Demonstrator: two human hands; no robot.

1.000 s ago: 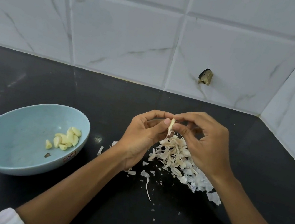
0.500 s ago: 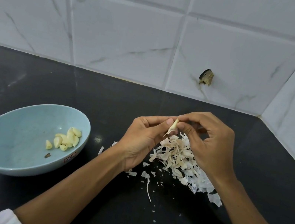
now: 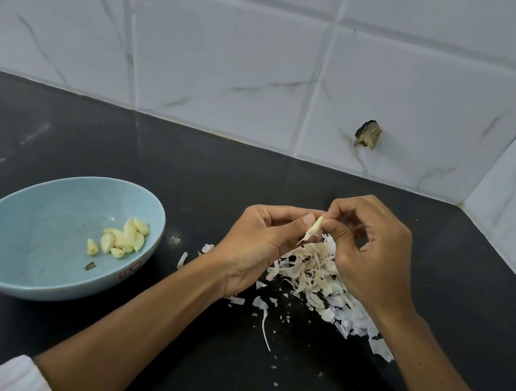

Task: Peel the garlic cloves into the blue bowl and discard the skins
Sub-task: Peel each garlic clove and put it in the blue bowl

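Head view: left hand (image 3: pixel 261 247) and right hand (image 3: pixel 375 259) are together, both pinching one garlic clove (image 3: pixel 314 228) just above the skin pile (image 3: pixel 312 269). Clove long axis is near upright, pointed end down-left. Target blue bowl (image 3: pixel 39 227), holding peeled cloves (image 3: pixel 121 239), sits well left on the counter (image 3: pixel 219 376). Left hand is nearer, so it's the likely carrier.

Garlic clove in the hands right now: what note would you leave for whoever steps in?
Hands: the left hand pinches the garlic clove; the right hand pinches its top, peeling.
Things: the blue bowl on the left holds several peeled cloves; the skins lie piled on the counter under the hands.
Done: those cloves peeled.
Left: finish this one, drop it in the bowl, discard the skins.
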